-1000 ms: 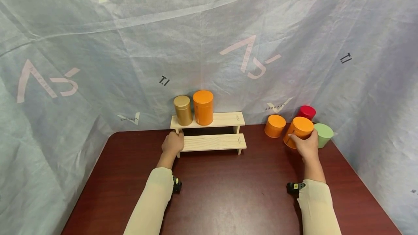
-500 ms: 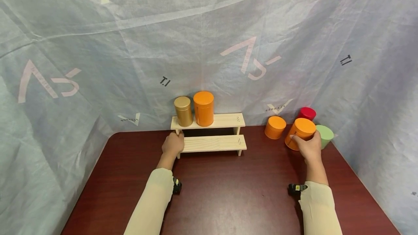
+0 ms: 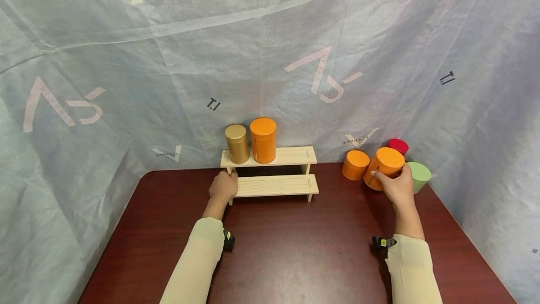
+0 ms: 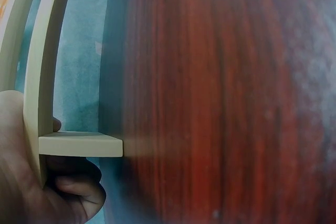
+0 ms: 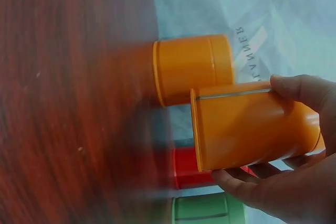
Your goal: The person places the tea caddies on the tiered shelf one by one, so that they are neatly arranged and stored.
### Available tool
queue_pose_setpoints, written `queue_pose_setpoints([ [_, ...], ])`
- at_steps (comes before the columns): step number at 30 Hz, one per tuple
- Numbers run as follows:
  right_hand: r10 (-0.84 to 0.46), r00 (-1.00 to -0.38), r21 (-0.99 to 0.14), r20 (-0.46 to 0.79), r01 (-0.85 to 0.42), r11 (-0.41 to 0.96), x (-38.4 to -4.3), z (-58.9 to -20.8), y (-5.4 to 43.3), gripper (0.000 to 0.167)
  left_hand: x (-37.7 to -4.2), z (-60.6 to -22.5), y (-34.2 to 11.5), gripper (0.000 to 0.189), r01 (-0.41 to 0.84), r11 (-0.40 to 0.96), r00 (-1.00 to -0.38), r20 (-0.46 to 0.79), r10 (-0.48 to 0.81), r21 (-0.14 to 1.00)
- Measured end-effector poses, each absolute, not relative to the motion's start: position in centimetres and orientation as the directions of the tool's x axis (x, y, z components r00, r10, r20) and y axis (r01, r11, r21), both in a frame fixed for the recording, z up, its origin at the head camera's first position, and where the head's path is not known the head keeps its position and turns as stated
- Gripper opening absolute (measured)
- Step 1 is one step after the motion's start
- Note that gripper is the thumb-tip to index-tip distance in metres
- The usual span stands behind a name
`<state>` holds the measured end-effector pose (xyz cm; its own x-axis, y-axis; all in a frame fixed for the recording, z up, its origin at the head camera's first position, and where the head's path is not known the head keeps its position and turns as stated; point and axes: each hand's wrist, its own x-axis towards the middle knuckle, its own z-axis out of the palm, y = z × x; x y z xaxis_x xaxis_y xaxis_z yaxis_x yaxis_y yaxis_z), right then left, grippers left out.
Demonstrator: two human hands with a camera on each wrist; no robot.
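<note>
My right hand holds a tall orange tin, thumb on one side and fingers round the other. In the right wrist view that tin is raised off the table, its seam facing up. Close around it stand a shorter orange tin, a red tin and a green tin. At the left end of a two-step wooden rack, my left hand grips the lower step; the left wrist view shows its fingers curled under the board.
On the rack's upper step stand a gold tin and another tall orange tin. The dark red-brown table meets a grey printed cloth at the back and sides.
The tall orange tin in my right hand has risen off the table and shifted slightly left within the last half second. My left hand and the rack stay where they were.
</note>
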<state>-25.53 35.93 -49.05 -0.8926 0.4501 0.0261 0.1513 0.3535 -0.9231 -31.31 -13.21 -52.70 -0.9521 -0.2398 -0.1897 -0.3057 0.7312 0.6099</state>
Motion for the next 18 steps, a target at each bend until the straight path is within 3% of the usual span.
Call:
queue_pose_setpoints([
  [18, 0.369, -0.926, -0.887, 0.076, 0.107, 0.450, -24.6, -46.9, 34.9, 0.083, -30.5, -51.9, -13.0, 0.054, -0.281, 0.749, -0.959, -0.154, -0.237, 0.600],
])
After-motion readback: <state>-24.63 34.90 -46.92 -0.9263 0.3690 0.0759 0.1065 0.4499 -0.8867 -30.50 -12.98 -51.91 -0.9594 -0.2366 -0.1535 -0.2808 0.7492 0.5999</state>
